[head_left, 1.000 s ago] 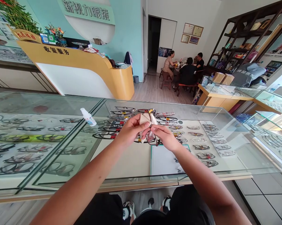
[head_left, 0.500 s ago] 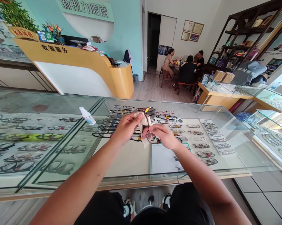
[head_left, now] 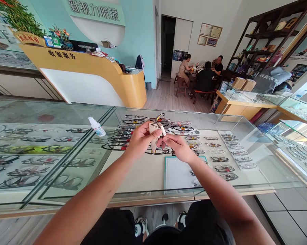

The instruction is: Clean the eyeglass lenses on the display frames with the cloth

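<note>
Above the glass display case (head_left: pixel 138 177), my left hand (head_left: pixel 141 139) is closed on a beige cloth (head_left: pixel 155 131), its thumb pressing the cloth from the front. A pair of glasses (head_left: pixel 158 117) is partly wrapped in the cloth, and one dark temple with a yellow part sticks up above it. My right hand (head_left: pixel 176 145) pinches the glasses at the cloth's lower right edge. The fingertips of both hands nearly meet, and much of the frame is hidden between them.
A white spray bottle (head_left: pixel 96 127) stands on the glass at the left. Rows of glasses (head_left: pixel 221 159) and a teal-edged white board (head_left: pixel 177 173) lie under the glass. People sit at a table (head_left: pixel 193 72) far back, beyond a yellow counter (head_left: pixel 133 88).
The cloth is bunched more tightly around the glasses. The temple above it has turned and shows more. Less of the glasses shows below my right fingers.
</note>
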A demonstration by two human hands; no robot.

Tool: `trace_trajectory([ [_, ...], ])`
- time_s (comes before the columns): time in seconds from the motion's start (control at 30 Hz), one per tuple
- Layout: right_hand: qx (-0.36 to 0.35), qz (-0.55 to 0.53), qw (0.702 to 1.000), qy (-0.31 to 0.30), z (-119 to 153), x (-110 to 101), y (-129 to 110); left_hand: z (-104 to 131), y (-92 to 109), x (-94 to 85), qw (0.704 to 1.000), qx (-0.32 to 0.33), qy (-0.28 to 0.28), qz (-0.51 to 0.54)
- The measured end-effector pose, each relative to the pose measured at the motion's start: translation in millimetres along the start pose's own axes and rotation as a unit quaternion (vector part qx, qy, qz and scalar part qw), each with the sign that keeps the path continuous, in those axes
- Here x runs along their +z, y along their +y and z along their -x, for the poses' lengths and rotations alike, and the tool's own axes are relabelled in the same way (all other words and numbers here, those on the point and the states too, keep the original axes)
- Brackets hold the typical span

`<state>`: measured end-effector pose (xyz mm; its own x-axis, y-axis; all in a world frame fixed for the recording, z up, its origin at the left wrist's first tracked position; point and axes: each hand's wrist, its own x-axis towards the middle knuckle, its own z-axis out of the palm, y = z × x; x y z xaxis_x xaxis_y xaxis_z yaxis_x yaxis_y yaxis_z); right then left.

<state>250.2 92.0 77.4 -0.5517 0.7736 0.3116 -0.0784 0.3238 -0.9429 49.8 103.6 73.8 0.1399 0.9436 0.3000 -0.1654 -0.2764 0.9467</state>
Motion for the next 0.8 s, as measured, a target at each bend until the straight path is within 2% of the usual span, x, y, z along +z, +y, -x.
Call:
trace_trajectory([
  [0.17,-0.01,0.014,1.0,-0.011,0.1,2.0,-0.7,-3.1,-5.7,-3.9,0.997,0.053,0.043,-0.04],
  [0.23,-0.013,0.009,1.0,-0.009,-0.1,0.8,-0.2,-5.5,-6.9,-5.4,0.997,0.048,0.046,-0.032],
  [0.4,-0.005,0.008,1.0,0.022,-0.5,-7.6,3.2,-9.6,-3.9,-7.0,0.999,-0.019,-0.03,0.041],
  [0.53,0.006,-0.004,1.0,0.026,-0.7,-7.2,6.6,-7.8,0.4,-4.2,0.996,-0.033,-0.071,0.044],
  [0.8,-0.026,0.01,1.0,-0.006,1.4,7.8,2.8,-3.0,-8.5,-2.9,0.999,0.029,0.015,-0.002],
])
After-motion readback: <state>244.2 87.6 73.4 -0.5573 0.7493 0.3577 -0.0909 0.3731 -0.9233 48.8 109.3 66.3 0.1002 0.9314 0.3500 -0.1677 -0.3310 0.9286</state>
